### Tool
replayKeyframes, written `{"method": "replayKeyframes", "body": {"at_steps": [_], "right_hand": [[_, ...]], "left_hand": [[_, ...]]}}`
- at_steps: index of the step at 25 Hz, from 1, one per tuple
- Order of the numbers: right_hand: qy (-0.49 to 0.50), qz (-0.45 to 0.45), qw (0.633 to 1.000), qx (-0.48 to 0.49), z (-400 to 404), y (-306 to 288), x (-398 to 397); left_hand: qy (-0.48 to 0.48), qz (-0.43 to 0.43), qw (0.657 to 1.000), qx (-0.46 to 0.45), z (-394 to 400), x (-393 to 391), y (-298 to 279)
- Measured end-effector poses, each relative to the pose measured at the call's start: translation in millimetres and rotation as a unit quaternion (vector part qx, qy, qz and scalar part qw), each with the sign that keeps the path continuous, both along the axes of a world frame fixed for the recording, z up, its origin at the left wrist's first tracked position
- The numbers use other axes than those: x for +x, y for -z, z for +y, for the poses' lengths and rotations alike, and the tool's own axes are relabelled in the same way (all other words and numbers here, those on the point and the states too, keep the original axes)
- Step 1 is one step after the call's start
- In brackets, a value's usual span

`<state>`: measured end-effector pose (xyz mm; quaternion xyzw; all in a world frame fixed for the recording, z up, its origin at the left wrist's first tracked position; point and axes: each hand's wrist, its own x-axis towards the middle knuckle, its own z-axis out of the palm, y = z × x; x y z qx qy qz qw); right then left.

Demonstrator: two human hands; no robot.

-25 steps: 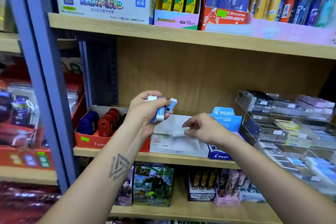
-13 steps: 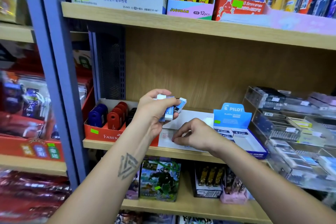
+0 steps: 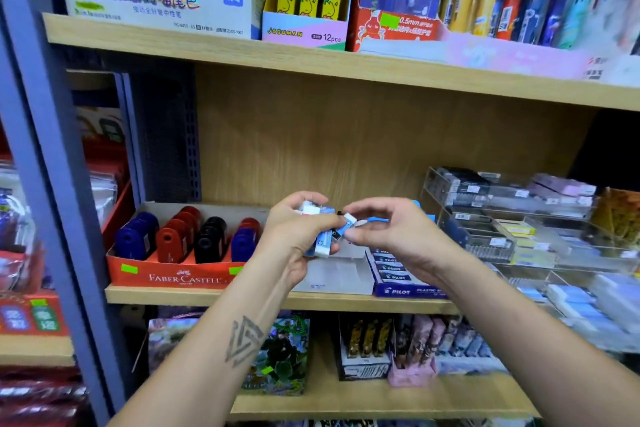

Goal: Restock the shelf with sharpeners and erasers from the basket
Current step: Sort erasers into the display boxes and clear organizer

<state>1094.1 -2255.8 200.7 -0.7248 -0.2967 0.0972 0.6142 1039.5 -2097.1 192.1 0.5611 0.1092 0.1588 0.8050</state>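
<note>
While the left hand (image 3: 294, 236) clutches a loose bunch of erasers (image 3: 323, 239) above the shelf's (image 3: 194, 295) front edge, the right hand (image 3: 384, 229) pinches one eraser (image 3: 348, 222) from it. Risky grip: tugging that one could spill the others, down into the white box (image 3: 341, 276) or off the shelf. Basket's out of view.

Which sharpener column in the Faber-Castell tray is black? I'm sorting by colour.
The third column from the left, the black sharpeners, between the red column and the mixed red-and-blue column; the far-left column is blue.
</note>
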Motion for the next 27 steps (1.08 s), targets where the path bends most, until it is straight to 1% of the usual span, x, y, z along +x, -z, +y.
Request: {"method": "replayKeyframes", "body": {"at_steps": [1,3,5,9,11,13,16,19,21,22,24,27], "right_hand": [[0.016,-0.01,1.0,-0.006,-4,0,0],[0.038,-0.015,0.999,0.012,-16,-1,2],[0.039,0.014,0.998,0.045,-33,-5,5],[0.049,0.133,0.986,0.082,-60,-5,6],[0.082,0.153,0.98,0.096,-72,-5,6],[0.109,0.134,0.98,0.098,-85,-6,5],[0.143,0.054,0.988,0.034,-118,-16,6],[0.203,0.03,0.978,-0.025,-169,-25,12],[0.249,-0.02,0.963,-0.098,-201,-24,15],[0.257,-0.045,0.956,-0.136,-216,-22,15],[0.246,-0.106,0.937,-0.224,-236,-16,18],[0.21,-0.198,0.887,-0.36,-253,-5,24]], "left_hand": [[0.007,0.004,1.0,-0.009,-7,3,2],[0.022,0.007,0.999,-0.043,-20,9,3],[0.033,0.009,0.997,-0.073,-32,15,4],[0.017,-0.006,0.998,-0.068,-67,22,9],[-0.016,-0.033,0.998,-0.052,-92,26,11],[-0.036,-0.06,0.996,-0.047,-116,30,10],[-0.024,-0.064,0.997,-0.037,-147,42,12],[0.0,-0.051,0.999,0.002,-179,49,12],[0.033,-0.042,0.999,0.004,-197,50,10],[0.05,-0.035,0.998,0.009,-203,51,10],[0.07,-0.029,0.997,0.034,-209,52,9],[0.092,-0.053,0.991,0.087,-215,49,9]]}}
